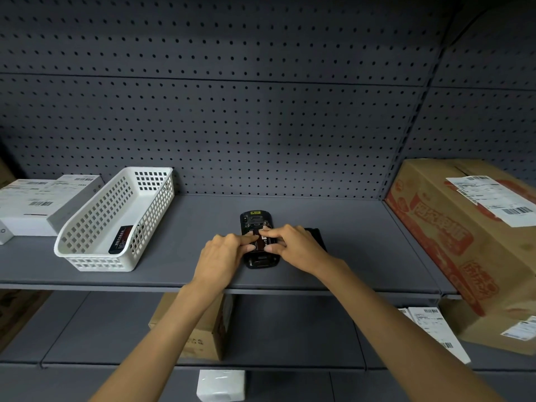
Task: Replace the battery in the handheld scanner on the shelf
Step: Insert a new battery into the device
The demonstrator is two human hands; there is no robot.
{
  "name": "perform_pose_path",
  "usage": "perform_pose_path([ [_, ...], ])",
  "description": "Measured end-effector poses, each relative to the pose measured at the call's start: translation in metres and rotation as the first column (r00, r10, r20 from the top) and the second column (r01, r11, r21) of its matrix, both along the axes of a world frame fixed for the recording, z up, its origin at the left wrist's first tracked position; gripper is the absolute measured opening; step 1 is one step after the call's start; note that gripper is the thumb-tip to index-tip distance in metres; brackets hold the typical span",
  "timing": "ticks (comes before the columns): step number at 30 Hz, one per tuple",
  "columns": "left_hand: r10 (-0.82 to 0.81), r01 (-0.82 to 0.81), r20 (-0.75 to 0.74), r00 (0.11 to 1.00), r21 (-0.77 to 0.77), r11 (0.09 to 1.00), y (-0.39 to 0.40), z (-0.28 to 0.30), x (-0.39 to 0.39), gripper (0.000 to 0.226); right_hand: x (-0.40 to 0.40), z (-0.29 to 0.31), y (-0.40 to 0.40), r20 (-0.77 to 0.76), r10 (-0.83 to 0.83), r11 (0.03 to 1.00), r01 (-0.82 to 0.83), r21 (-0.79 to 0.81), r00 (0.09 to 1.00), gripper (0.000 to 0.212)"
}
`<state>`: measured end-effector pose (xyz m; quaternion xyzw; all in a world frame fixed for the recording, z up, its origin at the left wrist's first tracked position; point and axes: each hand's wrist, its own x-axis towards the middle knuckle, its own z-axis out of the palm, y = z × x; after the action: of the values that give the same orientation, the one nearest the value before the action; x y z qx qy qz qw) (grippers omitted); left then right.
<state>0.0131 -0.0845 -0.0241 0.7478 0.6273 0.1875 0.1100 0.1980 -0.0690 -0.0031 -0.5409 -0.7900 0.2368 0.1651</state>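
Note:
The black handheld scanner [255, 219] lies face down on the grey shelf [203, 216], its back compartment uncovered. A dark battery [264, 242] with a red label sits in that compartment. My left hand [223, 250] and my right hand [293, 245] both rest on the scanner, fingertips pressing on the battery from either side. A black cover [316, 235] lies on the shelf just right of the scanner, partly hidden by my right hand. A second battery [121, 239] leans inside the white basket [95, 219] at the left.
A white labelled box [34, 204] stands left of the basket. A large cardboard box [470, 233] fills the shelf's right end. A pegboard wall [261, 126] backs the shelf. Below are a smaller carton [203, 335], labelled papers [435, 329] and a white packet [220, 384].

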Motion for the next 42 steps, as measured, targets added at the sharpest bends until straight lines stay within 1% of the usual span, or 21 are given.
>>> perform_pose_path([
  [3,0.024,-0.024,0.009,1.0,0.024,0.999,-0.001,0.004,0.001,0.038,-0.001,-0.002,0.001,0.01,-0.006,1.0,0.006,-0.001,1.0,0.052],
  [7,0.046,-0.046,0.038,0.998,0.001,0.999,0.001,0.006,0.001,0.042,0.0,-0.003,0.004,-0.001,-0.018,1.0,0.018,0.005,1.0,0.053],
  [18,0.023,-0.022,-0.008,1.0,0.008,1.0,-0.001,0.01,0.002,0.043,0.0,-0.007,0.004,0.002,-0.012,1.0,0.012,0.029,1.0,0.052],
  [22,0.048,-0.048,-0.017,0.999,-0.008,0.999,0.001,0.013,0.004,0.042,0.0,-0.004,0.001,0.022,0.014,0.998,-0.015,0.069,1.0,0.052],
  [26,0.055,-0.055,-0.016,0.998,-0.012,0.998,0.001,0.013,0.008,0.042,0.002,-0.003,0.0,0.024,0.026,0.997,-0.028,0.076,0.999,0.052],
  [29,0.053,-0.053,-0.013,0.998,-0.003,0.999,-0.001,0.013,0.009,0.044,0.006,0.001,0.002,-0.016,0.046,0.998,-0.045,0.039,0.999,0.055],
  [31,0.036,-0.036,-0.008,0.999,0.001,0.999,-0.001,0.015,0.012,0.045,0.013,0.006,0.005,-0.056,0.033,0.999,-0.032,0.013,0.998,0.057],
  [33,0.011,-0.011,0.0,1.0,0.012,1.0,0.0,0.019,0.017,0.045,0.023,0.01,0.009,-0.061,0.012,1.0,-0.011,0.007,0.998,0.059],
  [38,-0.059,0.059,-0.007,0.998,-0.008,0.998,0.003,0.028,0.037,0.049,0.056,0.018,0.018,0.009,-0.039,0.997,0.04,-0.07,0.999,0.068],
  [42,-0.151,0.151,-0.017,0.988,-0.049,0.987,0.01,0.028,0.052,0.057,0.079,0.018,0.019,0.077,-0.054,0.987,0.065,-0.146,0.996,0.077],
])
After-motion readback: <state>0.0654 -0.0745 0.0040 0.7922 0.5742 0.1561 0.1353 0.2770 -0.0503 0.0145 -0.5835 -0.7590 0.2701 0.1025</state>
